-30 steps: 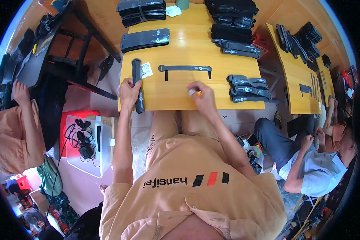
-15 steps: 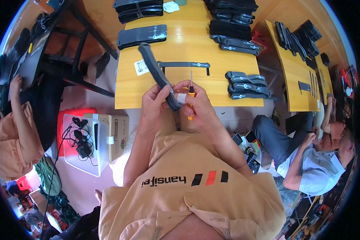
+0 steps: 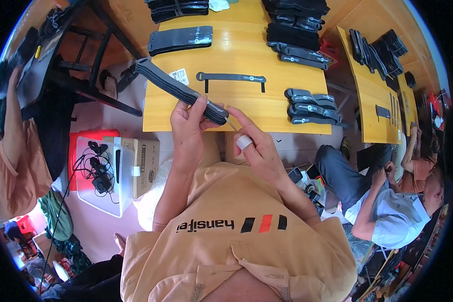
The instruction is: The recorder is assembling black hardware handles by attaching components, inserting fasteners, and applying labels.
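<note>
My left hand (image 3: 189, 126) is closed around a bundle of dark grey straps (image 3: 173, 90), which slants from the far left down to the near right. Thumb and fingers pinch it close to its near end. My right hand (image 3: 260, 151), with white tape on one finger, holds a screwdriver (image 3: 232, 124). Only its thin metal shaft shows, its tip at the near end of the bundle; the handle is hidden by the hand. Beyond my hands a single grey strap (image 3: 226, 77) lies across the table, with a white label (image 3: 179, 76) left of it.
The yellow table (image 3: 236, 108) carries strap stacks at the far left (image 3: 181, 41), far right (image 3: 293, 35) and near right (image 3: 312, 107). A clear bin (image 3: 126, 186) with black cables stands on the floor at left. People sit at either side; another table (image 3: 357, 95) is at right.
The strap bundle has swung over to the left and lies flatter. My right hand has turned the screwdriver from pointing away to pointing at the bundle's near end.
</note>
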A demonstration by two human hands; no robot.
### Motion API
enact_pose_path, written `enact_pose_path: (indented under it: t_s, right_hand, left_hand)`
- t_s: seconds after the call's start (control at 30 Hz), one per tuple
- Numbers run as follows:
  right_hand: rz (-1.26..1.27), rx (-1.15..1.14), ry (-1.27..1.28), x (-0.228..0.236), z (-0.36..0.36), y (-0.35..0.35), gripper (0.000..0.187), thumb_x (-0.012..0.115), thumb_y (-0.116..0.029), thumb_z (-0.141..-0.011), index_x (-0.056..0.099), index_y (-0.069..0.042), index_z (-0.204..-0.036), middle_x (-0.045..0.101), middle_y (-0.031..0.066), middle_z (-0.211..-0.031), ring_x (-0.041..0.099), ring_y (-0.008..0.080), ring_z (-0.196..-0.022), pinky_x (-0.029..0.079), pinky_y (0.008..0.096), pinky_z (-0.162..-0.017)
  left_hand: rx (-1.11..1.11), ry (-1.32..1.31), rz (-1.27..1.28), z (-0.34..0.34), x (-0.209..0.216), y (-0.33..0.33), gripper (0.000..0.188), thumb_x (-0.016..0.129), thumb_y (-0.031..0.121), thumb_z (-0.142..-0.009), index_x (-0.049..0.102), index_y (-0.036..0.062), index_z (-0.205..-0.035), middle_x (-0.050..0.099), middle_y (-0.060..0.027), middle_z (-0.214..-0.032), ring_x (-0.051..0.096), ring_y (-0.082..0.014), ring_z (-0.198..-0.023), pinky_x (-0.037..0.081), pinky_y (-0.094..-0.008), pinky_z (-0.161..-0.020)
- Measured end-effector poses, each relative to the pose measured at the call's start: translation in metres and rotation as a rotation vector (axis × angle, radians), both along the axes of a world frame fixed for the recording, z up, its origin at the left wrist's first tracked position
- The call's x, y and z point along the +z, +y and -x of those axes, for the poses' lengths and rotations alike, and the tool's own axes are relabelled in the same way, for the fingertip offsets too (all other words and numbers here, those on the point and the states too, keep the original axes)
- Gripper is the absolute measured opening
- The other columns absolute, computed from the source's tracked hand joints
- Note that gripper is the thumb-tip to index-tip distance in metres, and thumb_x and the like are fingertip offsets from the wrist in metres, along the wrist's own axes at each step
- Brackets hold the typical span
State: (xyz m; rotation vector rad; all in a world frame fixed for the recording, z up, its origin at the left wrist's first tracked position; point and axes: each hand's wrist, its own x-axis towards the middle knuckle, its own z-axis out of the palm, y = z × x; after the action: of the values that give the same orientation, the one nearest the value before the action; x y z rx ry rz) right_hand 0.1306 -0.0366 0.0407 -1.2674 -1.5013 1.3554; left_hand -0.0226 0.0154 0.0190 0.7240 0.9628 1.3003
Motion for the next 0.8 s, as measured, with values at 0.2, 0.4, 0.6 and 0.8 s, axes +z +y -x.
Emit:
enact_pose_path:
  t_s: [0.2, 0.4, 0.6, 0.8]
  right_hand:
    - [-0.006, 0.004, -0.007, -0.003, 0.002, 0.000, 0.053, 0.040, -0.001, -0.085, 0.034, -0.013, -0.136, 0.047, 0.0059, -0.063, 0.049, 0.0143, -0.057, 0.042, 0.0271, -0.058]
    - [0.098, 0.026, 0.075, 0.004, 0.002, 0.000, 0.055, 0.040, -0.001, -0.085, 0.030, -0.013, -0.138, 0.046, 0.0021, -0.063, 0.047, 0.0107, -0.058, 0.042, 0.0252, -0.059]
    - [0.295, 0.056, 0.330, 0.006, -0.003, 0.000, 0.055, 0.041, -0.006, -0.088, 0.027, -0.018, -0.140, 0.045, -0.0015, -0.061, 0.038, 0.0040, -0.053, 0.033, 0.0175, -0.049]
    - [0.348, 0.053, 0.425, 0.002, -0.005, 0.001, 0.052, 0.041, -0.011, -0.090, 0.027, -0.020, -0.140, 0.045, -0.0014, -0.060, 0.033, 0.0021, -0.046, 0.027, 0.0152, -0.041]
  left_hand:
    - [0.090, 0.103, -0.100, -0.002, 0.007, -0.005, 0.015, 0.050, 0.012, -0.089, 0.049, 0.0001, -0.098, 0.064, -0.0160, -0.082, 0.065, -0.0186, -0.071, 0.054, -0.0245, -0.057]
    - [0.128, 0.181, -0.168, -0.003, 0.005, -0.008, 0.015, 0.051, 0.010, -0.088, 0.048, 0.0011, -0.100, 0.065, -0.0159, -0.087, 0.065, -0.0178, -0.074, 0.054, -0.0251, -0.060]
    - [0.145, 0.240, -0.271, -0.006, 0.007, -0.011, 0.016, 0.051, 0.006, -0.088, 0.048, 0.0005, -0.102, 0.065, -0.0164, -0.089, 0.064, -0.0179, -0.081, 0.053, -0.0230, -0.065]
    - [0.187, 0.231, -0.305, -0.008, 0.004, -0.015, 0.020, 0.057, -0.001, -0.083, 0.047, -0.0032, -0.100, 0.063, -0.0181, -0.092, 0.063, -0.0170, -0.081, 0.052, -0.0237, -0.070]
